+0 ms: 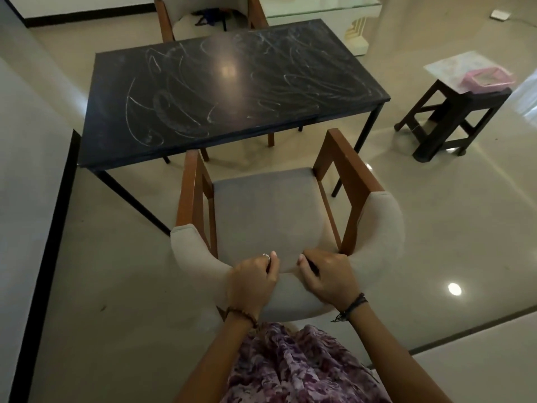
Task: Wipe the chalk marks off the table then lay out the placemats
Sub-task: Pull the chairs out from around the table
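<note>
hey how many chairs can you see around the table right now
2. The near chair is on this side of the table, both hands gripping its backrest. The far chair is behind the table, partly hidden. Others may be out of view.

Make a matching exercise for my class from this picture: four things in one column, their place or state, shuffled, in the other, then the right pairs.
Things
1. dark table
2. near chair
3. pink tub
4. far chair

Place or state
A. stands on the dark wooden stool, at the right
B. gripped at its padded back by the left hand and the right hand
C. scrawled all over with white chalk marks
D. stands beyond the table's far edge

Pairs: 1-C, 2-B, 3-A, 4-D
</note>
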